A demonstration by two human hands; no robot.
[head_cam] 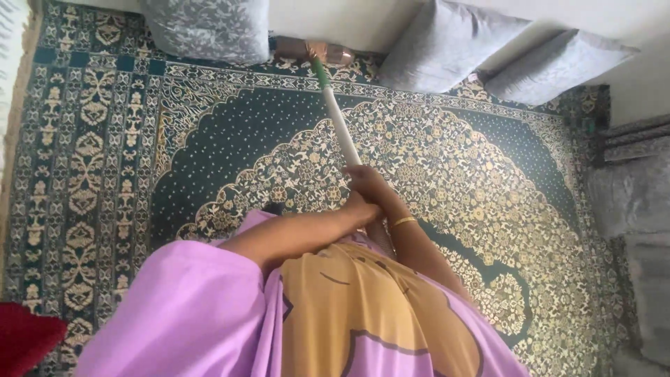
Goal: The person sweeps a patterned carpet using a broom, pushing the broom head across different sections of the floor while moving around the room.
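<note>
A long-handled broom [335, 112] is gripped by both hands over a dark green patterned carpet [209, 139]. The right hand [370, 183], with a gold bangle [403, 221] at its wrist, is closed around the white handle higher up the carpet. The left hand [363, 209] is wrapped around the same handle just below it, nearly touching. From the hands the handle is angled away to the carpet's far edge, where the brush head [310, 50] is set between grey cushions [209, 28].
</note>
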